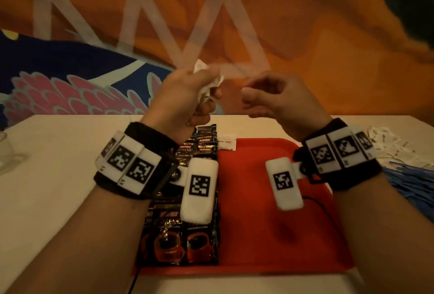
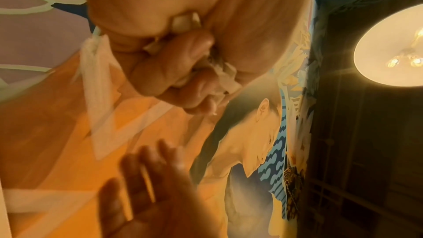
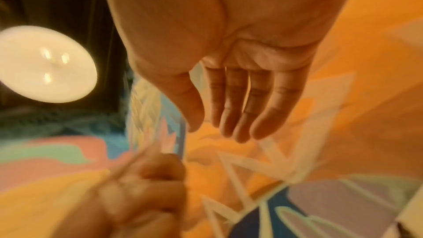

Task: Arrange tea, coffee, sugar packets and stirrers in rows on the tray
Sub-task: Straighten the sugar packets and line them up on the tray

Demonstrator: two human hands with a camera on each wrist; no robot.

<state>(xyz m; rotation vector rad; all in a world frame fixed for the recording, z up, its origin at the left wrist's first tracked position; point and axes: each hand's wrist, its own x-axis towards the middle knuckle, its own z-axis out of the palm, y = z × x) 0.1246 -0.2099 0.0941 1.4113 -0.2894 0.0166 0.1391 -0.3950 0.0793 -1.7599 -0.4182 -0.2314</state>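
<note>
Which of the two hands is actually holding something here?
The left hand: its fingers are curled around crumpled white paper. The right hand, raised beside it, holds nothing visible.

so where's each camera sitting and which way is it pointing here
head: worn on the head, looking forward and down at the red tray, both wrists and hands raised above it.
left wrist: on the left wrist, looking along the left hand, whose grip holds crumpled white paper.
right wrist: on the right wrist, looking along the open right hand.
Shared: both wrist views show both hands.
</note>
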